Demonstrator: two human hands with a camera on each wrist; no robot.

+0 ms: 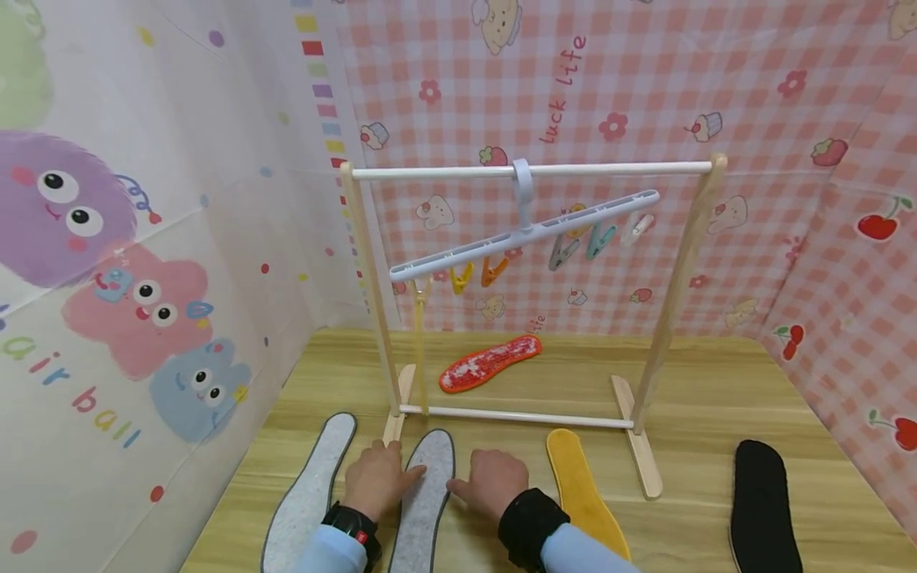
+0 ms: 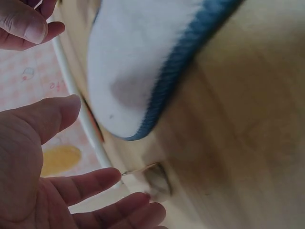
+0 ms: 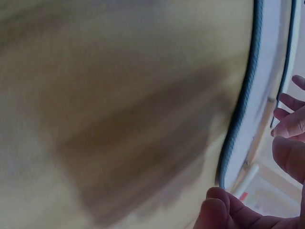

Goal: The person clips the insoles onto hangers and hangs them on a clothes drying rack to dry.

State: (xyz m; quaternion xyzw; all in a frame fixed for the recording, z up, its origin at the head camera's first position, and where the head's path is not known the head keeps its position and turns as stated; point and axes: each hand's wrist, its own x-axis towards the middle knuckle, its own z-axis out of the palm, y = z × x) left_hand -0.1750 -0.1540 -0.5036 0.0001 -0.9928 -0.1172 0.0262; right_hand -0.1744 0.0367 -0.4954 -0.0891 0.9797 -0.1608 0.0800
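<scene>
A grey felt insole (image 1: 430, 509) with a dark stitched edge lies lengthwise on the table between my two hands. At its left side is my left hand (image 1: 376, 481), thumb spread toward the insole and fingers reaching forward near the rack's wooden foot. To the right, my right hand (image 1: 496, 481) has its thumb pointing at the insole's edge and its other fingers loosely bent. The left wrist view shows the insole's rounded end (image 2: 126, 90) beyond the spread left fingers (image 2: 90, 186). Neither hand holds anything.
A wooden rack (image 1: 677, 302) carries a tilted hanger (image 1: 458, 256) with several clothespins and a hanging yellow band (image 1: 420, 350). Around lie a lighter insole (image 1: 308, 497), a yellow insole (image 1: 583, 493), a black insole (image 1: 762, 505) and, behind the lower bar, a red insole (image 1: 490, 364).
</scene>
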